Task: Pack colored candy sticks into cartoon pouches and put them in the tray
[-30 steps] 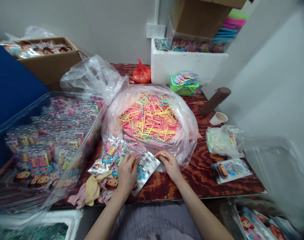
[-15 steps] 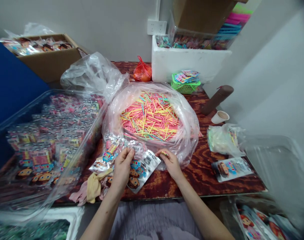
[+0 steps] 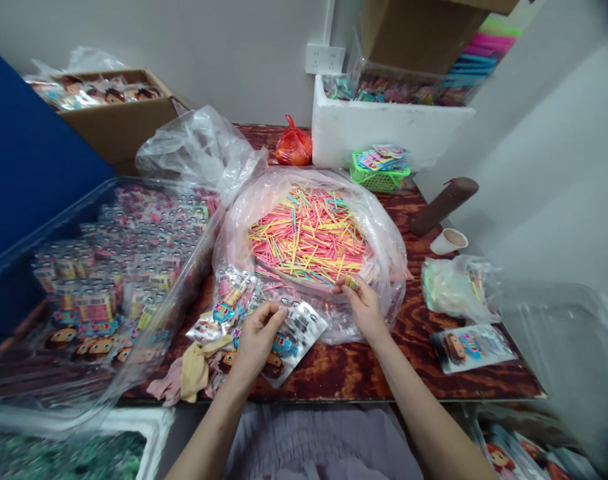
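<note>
My left hand (image 3: 258,337) pinches the top edge of a printed foil packet (image 3: 294,340) that lies on a small pile of such packets at the table's near edge. My right hand (image 3: 365,308) is closed on a few coloured sticks at the front rim of a large clear plastic bag (image 3: 384,267). That bag is heaped with pink, yellow, green and blue sticks (image 3: 308,237). A yellow and pink cloth (image 3: 194,373) lies just left of my left hand.
A clear plastic bin (image 3: 14,267) full of filled packets stands at the left. At the back are a white foam box (image 3: 384,127), a green basket (image 3: 379,177), an orange bag (image 3: 294,148). A brown flask (image 3: 444,203), cup (image 3: 449,241), small bag (image 3: 449,287) and single packet (image 3: 471,347) lie right.
My right hand has moved away from the packet and up to the rim of the stick bag. My left hand stays on the packet's top edge.
</note>
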{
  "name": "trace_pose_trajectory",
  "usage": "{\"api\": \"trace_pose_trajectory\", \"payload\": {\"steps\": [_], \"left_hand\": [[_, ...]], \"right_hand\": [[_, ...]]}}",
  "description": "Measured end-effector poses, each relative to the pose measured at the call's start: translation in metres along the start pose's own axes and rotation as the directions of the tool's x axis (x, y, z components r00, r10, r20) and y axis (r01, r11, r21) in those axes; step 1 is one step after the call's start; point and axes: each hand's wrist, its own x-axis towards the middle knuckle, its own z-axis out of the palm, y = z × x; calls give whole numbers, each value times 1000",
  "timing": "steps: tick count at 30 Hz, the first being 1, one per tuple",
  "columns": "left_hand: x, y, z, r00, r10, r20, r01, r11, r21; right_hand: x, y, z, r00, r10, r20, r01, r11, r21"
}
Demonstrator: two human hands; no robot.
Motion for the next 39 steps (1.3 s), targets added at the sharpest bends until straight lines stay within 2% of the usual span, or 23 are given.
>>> {"api": "trace_pose_trajectory", "payload": {"steps": [6, 11, 15, 17, 18, 19, 21, 24, 25, 27, 29, 31, 33, 34, 35, 36, 37, 38, 39], "left_hand": [[-6, 3, 2, 999, 35, -29, -31, 993, 115], [-9, 0, -1, 999, -31, -31, 30, 999, -29], [-12, -4, -9, 990, -84, -116, 85, 996, 4], [-13, -4, -11, 990, -67, -126, 72, 997, 41], [-13, -3, -11, 992, -54, -118, 60, 997, 51], [-14, -2, -10, 994, -40, -106, 47, 997, 55], [-15, 1, -7, 996, -20, -81, 24, 999, 48], [-16, 6, -2, 998, 2, -61, 0, 1000, 20], [-16, 6, -1, 998, 9, -58, -8, 1000, 14], [-16, 7, -1, 998, 22, -55, -21, 1000, 15], [-16, 6, -3, 998, 30, -52, -29, 999, 22], [-16, 6, -4, 998, 39, -47, -38, 999, 25], [-16, 7, -5, 997, 56, -44, -55, 998, 28], [-15, 7, -4, 997, 68, -42, -66, 997, 31], [-15, 8, -3, 996, 81, -37, -80, 996, 35], [-14, 8, -2, 995, 95, -28, -93, 995, 39], [-13, 8, -1, 994, 109, -14, -109, 993, 40], [-13, 9, 1, 992, 123, 1, -123, 992, 39], [-13, 9, 3, 991, 136, 16, -136, 990, 36]], "right_hand": [[-11, 11, 16, 995, 95, 25, -97, 989, 110], [-5, 10, 13, 992, 128, 19, -129, 974, 184], [20, 0, 4, 1000, 29, -10, -27, 995, 96], [36, -4, 5, 994, -91, 52, 95, 992, -82], [43, -5, 7, 980, -165, 111, 185, 961, -208], [50, -6, 12, 954, -232, 190, 286, 894, -343], [61, -6, 23, 876, -300, 379, 477, 661, -579], [71, -3, 38, 777, -262, 572, 628, 271, -729], [73, -1, 41, 758, -248, 604, 649, 184, -739], [78, 2, 44, 740, -244, 627, 663, 101, -742], [83, 6, 43, 744, -269, 612, 657, 131, -742], [86, 7, 40, 784, -332, 524, 613, 283, -737], [85, 3, 38, 856, -385, 344, 513, 562, -648], [82, -1, 37, 900, -360, 246, 435, 725, -534], [77, -6, 36, 943, -285, 172, 329, 872, -362], [70, -12, 35, 976, -169, 141, 189, 970, -149], [61, -19, 35, 986, -34, 163, 22, 997, 73], [52, -26, 35, 971, 90, 220, -150, 950, 273], [44, -33, 35, 941, 180, 285, -293, 856, 425]]}}
